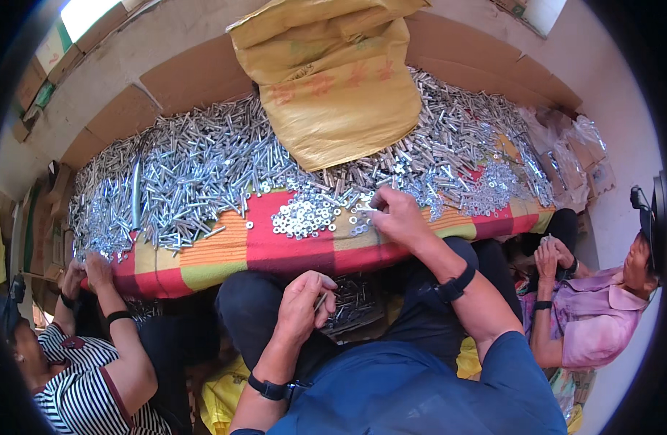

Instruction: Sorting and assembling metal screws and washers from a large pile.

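My left hand (300,308) is held low over my lap, fingers curled round a thin metal rod (320,301), perhaps a bolt. Out over the table edge, my right hand (400,216) pinches a small light-coloured piece (367,209) too small to make out. Just left of those fingertips lies a heap of flat silvery washers (304,217) on a checkered cloth (286,254). Behind it spreads a deep pile of short metal rods (196,170). Below the table edge, between my knees, a dark container (370,317) holds more metal pieces.
A yellow woven sack (341,101) lies over the pile's middle. Cardboard (196,72) lines the back. More washers (489,188) lie at the right. A person in a striped shirt (94,377) works at my left; another in a pink shirt (602,326) sits at my right.
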The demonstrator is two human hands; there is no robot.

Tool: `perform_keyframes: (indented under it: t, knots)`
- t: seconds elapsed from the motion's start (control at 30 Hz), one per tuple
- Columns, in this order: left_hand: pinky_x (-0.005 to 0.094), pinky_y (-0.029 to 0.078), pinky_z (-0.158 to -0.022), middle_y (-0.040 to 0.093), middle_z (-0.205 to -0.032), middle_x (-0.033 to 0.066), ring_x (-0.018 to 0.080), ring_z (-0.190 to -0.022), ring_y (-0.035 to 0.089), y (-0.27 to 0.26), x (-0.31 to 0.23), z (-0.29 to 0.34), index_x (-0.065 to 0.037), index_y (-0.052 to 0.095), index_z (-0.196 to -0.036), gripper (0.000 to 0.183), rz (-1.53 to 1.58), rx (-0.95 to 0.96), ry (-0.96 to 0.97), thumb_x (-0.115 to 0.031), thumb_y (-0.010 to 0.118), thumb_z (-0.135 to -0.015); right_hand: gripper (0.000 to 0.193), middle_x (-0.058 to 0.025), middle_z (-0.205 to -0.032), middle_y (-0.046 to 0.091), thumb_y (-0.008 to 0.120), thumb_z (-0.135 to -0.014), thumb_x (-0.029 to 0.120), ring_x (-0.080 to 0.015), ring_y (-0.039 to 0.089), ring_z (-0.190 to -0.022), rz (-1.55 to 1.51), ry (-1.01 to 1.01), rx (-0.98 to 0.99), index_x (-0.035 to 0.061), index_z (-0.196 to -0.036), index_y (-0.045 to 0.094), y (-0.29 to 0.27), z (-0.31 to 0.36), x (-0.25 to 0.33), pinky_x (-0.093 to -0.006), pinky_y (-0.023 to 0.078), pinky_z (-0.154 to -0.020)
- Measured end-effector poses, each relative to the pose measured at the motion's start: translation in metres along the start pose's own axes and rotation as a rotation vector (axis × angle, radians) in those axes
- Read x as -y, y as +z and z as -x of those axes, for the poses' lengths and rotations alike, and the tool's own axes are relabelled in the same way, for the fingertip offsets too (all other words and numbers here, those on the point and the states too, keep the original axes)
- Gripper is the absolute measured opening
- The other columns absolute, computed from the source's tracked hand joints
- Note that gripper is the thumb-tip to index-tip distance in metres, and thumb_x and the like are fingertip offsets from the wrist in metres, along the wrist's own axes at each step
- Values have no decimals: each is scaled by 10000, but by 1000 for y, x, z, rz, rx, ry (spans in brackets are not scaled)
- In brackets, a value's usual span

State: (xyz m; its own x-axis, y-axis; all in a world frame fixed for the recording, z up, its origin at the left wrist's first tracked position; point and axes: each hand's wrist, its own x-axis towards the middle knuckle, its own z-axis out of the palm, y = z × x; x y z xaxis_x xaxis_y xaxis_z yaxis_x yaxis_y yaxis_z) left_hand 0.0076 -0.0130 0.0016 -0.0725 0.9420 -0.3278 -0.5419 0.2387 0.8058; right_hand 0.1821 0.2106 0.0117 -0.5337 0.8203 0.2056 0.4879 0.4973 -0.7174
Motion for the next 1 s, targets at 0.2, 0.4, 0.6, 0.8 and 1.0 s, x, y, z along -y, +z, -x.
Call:
perform_keyframes:
  t: [0.2, 0.4, 0.6, 0.8, 1.0]
  knots:
    - [219, 303, -376, 612, -671, 121, 103, -385, 392, -1, -2, -1, -1, 588, -1059, 403, 20, -41, 11, -359, 407, -1091, 134, -35, -796, 668, 690, -898, 76, -87, 641, -641, -547, 347, 414, -17, -988, 652, -9, 37, 61, -239, 519, -558]
    - [221, 303, -369, 620, -668, 108, 96, -384, 401, 0, -4, -1, -5, 592, -1060, 401, 36, -24, -5, -358, 405, -1092, 139, -33, -848, 666, 665, -935, 69, -79, 632, -663, -778, 344, 671, -11, -1047, 654, 9, 63, 77, -232, 518, -580]
    - [212, 290, -361, 613, -664, 86, 82, -379, 393, -4, 3, -1, 2, 597, -1064, 420, -20, -19, -44, -379, 421, -1086, 118, -51, -820, 678, 657, -915, 59, -88, 619, -632, -692, 269, 726, -28, -994, 662, 10, 64, 87, -241, 502, -562]
    - [204, 284, -375, 595, -668, 66, 61, -393, 385, 2, -3, 1, 7, 601, -1089, 416, -43, 20, -37, -366, 417, -1092, 116, -54, -822, 679, 648, -913, 37, -88, 627, -630, -626, 242, 638, -32, -1003, 669, 8, 67, 85, -245, 510, -568]
    - [210, 274, -356, 608, -661, 84, 72, -374, 377, 1, 1, 0, -5, 590, -1108, 433, -112, 35, -18, -397, 408, -1089, 114, -53, -830, 671, 641, -919, 20, -87, 633, -637, -562, 113, 584, -33, -1018, 663, 7, 69, 91, -246, 512, -570]
